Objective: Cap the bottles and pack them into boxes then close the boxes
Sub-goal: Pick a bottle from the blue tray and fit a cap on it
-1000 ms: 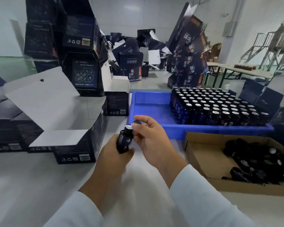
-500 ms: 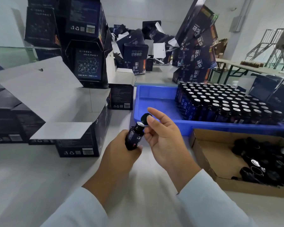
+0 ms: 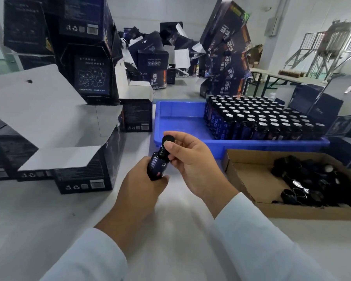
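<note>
My left hand (image 3: 139, 184) grips a small dark blue bottle (image 3: 156, 167) by its lower body, tilted to the right above the table. My right hand (image 3: 193, 161) pinches the black cap (image 3: 168, 139) that sits on the bottle's neck. A blue tray (image 3: 178, 120) behind the hands holds several uncapped bottles (image 3: 259, 118) with silver seals, packed at its right side. A brown cardboard box (image 3: 249, 175) at the right holds several loose black caps (image 3: 312, 183). An open dark packing box (image 3: 85, 165) with white flaps raised stands at the left.
Dark printed boxes are stacked high at the back left (image 3: 85, 57) and leaning at the back middle (image 3: 225, 47). More closed dark boxes (image 3: 2, 151) lie at the far left. Folding tables (image 3: 272, 78) and metal frames stand at the back right.
The head view has shifted slightly. My right hand has set the black cap onto the bottle's neck and now pinches it there; the bottle stays in my left hand.
</note>
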